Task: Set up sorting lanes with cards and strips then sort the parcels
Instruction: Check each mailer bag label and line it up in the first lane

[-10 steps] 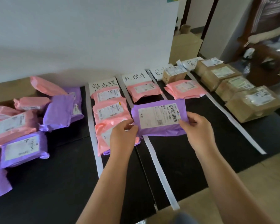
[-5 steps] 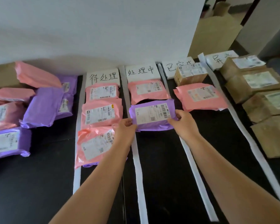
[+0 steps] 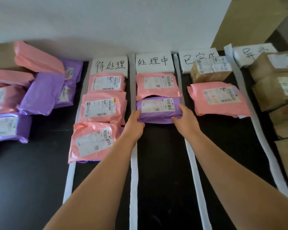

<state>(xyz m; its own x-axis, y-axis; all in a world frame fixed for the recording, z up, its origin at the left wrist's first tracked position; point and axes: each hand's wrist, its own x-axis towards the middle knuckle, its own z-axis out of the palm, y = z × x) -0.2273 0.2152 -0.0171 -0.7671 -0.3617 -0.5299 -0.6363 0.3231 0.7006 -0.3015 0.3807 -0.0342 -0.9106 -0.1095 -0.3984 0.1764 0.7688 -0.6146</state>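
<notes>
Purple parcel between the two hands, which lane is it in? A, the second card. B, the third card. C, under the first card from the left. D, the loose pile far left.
A: the purple parcel, held by the left hand and right hand, lies in front of a pink parcel below the second card.

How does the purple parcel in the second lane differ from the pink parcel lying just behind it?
Colour: the purple parcel has a purple wrapper, the pink parcel a pink one.
Place: the pink parcel lies next to the lane card; the purple parcel lies nearer the person.
Contact: the left hand and right hand hold the purple parcel at its near corners; no hand touches the pink parcel.
Shared: both lie flat, white label up, in the same lane.
</notes>
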